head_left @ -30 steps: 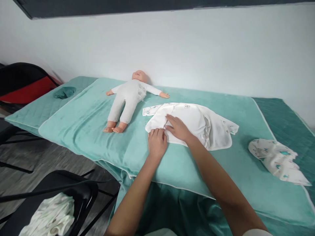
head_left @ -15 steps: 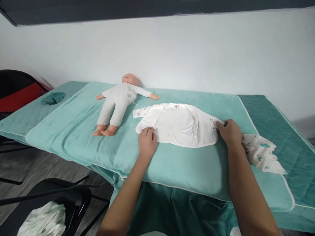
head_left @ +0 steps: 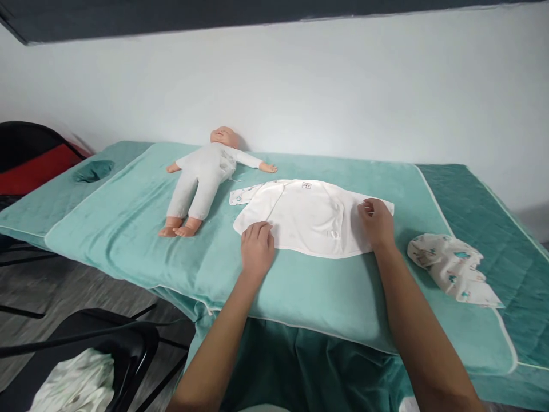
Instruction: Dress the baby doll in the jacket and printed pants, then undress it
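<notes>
A white baby shirt lies spread on the bed, its small printed label at the neckline. Its left sleeve shows a coloured print; the right sleeve is stretched out and plain white. My left hand rests on the shirt's lower left edge, fingers lying on the cloth. Over the base of the right sleeve is my right hand, its fingers bent and slightly apart with nothing visibly gripped. Whether its fingertips touch the cloth, I cannot tell. A baby doll in a white bodysuit lies on its back to the left.
A crumpled printed cloth lies right of my right arm. The green bed stands against a white wall and has a face hole at its left end. A black chair holds a bunched cloth; a red-and-black chair stands behind.
My right hand has let go of the right sleeve's end and moved left over the shirt. The sleeve now lies straighter, its print no longer showing. My left hand has stayed in place.
</notes>
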`<move>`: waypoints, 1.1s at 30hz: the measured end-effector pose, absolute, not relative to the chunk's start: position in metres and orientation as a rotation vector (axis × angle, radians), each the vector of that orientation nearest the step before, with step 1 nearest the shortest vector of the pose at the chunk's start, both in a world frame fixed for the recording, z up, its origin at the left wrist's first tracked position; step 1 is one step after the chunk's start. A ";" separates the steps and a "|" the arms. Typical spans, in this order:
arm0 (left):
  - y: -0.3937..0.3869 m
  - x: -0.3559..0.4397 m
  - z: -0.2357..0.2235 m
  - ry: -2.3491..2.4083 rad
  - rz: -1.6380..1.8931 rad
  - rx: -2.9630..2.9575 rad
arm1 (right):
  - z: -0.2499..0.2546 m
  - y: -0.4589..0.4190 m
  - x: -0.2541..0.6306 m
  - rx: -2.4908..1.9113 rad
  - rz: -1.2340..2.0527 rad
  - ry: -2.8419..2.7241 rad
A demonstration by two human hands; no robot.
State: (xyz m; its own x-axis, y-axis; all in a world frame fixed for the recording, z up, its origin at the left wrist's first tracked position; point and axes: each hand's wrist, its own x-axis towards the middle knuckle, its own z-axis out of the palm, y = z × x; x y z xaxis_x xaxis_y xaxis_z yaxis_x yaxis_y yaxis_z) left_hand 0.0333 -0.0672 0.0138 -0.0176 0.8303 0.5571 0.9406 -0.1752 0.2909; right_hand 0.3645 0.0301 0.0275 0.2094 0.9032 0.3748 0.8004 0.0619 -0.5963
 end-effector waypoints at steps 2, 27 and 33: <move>-0.071 0.046 0.017 -1.800 -0.961 -2.159 | 0.027 0.032 0.355 -1.780 0.270 -1.566; -0.054 0.152 0.024 -2.398 -3.267 -1.938 | 0.023 0.012 0.334 -1.280 0.639 -1.673; -0.059 0.151 0.021 -2.262 -3.172 -1.925 | 0.018 0.013 0.331 -1.297 0.331 -2.108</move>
State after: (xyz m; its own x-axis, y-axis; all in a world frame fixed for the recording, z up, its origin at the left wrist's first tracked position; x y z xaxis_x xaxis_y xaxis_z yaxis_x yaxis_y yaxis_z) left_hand 0.1513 -0.0591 0.0211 -0.0917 0.9947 -0.0468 -0.3683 0.0098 0.9297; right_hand 0.3310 0.0133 0.0178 -0.3142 0.8685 0.3833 0.7092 0.4832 -0.5134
